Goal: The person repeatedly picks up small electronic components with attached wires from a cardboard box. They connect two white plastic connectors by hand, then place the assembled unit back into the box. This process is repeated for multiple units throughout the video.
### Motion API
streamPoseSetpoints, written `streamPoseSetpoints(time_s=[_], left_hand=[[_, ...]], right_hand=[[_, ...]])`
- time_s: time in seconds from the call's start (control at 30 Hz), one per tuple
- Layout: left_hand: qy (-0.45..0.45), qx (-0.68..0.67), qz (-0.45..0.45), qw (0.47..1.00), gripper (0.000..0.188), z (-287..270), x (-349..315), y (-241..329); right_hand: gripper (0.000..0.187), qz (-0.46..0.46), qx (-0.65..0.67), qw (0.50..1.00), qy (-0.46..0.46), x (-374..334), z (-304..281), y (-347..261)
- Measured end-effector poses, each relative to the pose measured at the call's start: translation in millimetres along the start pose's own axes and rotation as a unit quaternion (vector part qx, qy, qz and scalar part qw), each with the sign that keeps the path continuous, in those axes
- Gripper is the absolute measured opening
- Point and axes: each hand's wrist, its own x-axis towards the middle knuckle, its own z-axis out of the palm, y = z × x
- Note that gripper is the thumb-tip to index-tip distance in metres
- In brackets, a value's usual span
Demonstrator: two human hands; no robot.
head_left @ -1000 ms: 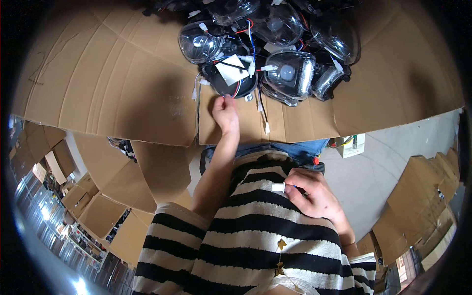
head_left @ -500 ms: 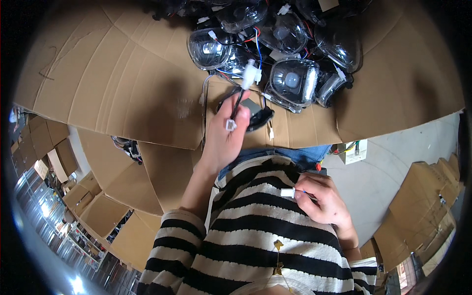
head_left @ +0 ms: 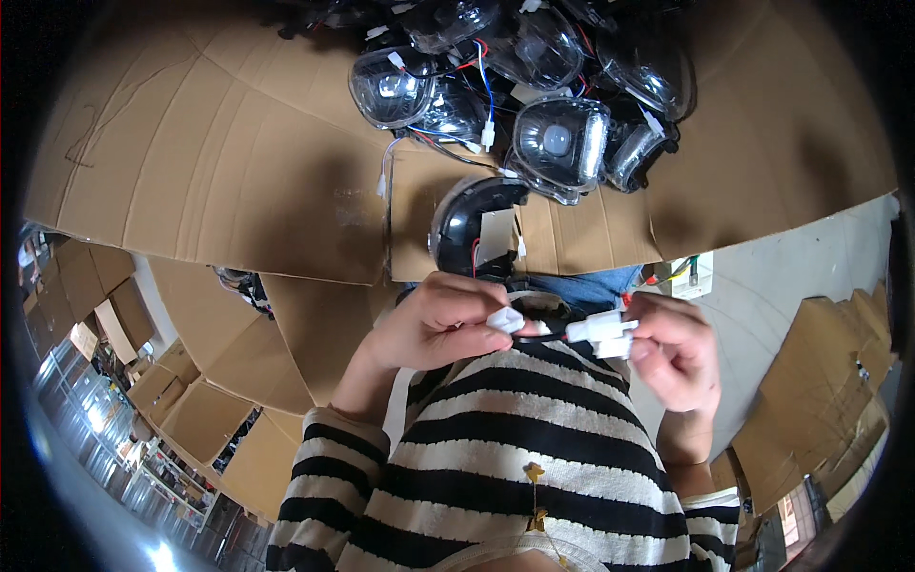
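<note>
In front of my striped top, my left hand is closed on a short dark cable, with a small white connector showing between thumb and fingers. From there the cable runs right to a larger white connector. Thumb and fingers of my right hand pinch at that connector's right end; whether a second plug is seated in it I cannot tell. Just beyond my left hand, a black lamp unit with a clear rim and a grey plate lies on the cardboard, its wires loose.
Several clear-fronted lamp units with loose wires and white plugs are heaped at the far side. A wide cardboard sheet lies under them. Open cardboard boxes stand at left, more cardboard at right on the grey floor.
My left hand has come down and nearer with the cable; the lamp unit now lies uncovered behind it. My right hand has risen, and its white plug meets the cable's connector.
</note>
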Motion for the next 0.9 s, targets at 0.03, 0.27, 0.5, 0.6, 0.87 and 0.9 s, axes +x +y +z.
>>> streamPoseSetpoints(time_s=[0.03, 0.27, 0.5, 0.6, 0.87, 0.9], left_hand=[[-0.033, -0.030, 0.007, 0.999, 0.022, -5.6, -0.5, -5.4], [-0.198, -0.079, -0.002, 0.977, 0.030, -6.3, 20.0, -10.6], [-0.264, -0.110, -0.018, 0.958, 0.027, -1.9, 26.1, -13.6], [-0.261, -0.031, -0.063, 0.963, 0.027, -3.9, 29.5, -5.7], [-0.249, -0.081, -0.058, 0.963, 0.035, -1.8, 31.0, -13.0], [-0.252, -0.092, -0.057, 0.962, 0.036, -3.1, 31.6, -13.3]], right_hand=[[0.002, 0.009, 0.005, 1.000, 0.002, -3.0, -5.6, 1.0], [0.005, -0.003, -0.021, 0.996, -0.089, 7.7, 11.5, 3.0], [0.009, -0.028, -0.121, 0.991, -0.058, 1.2, 17.8, -2.1], [0.011, -0.036, -0.154, 0.985, -0.065, -3.2, 17.4, -5.1], [0.010, -0.017, -0.105, 0.993, -0.050, -7.8, 15.9, -9.0], [0.009, -0.015, -0.086, 0.995, -0.051, -7.1, 13.6, -8.9]])
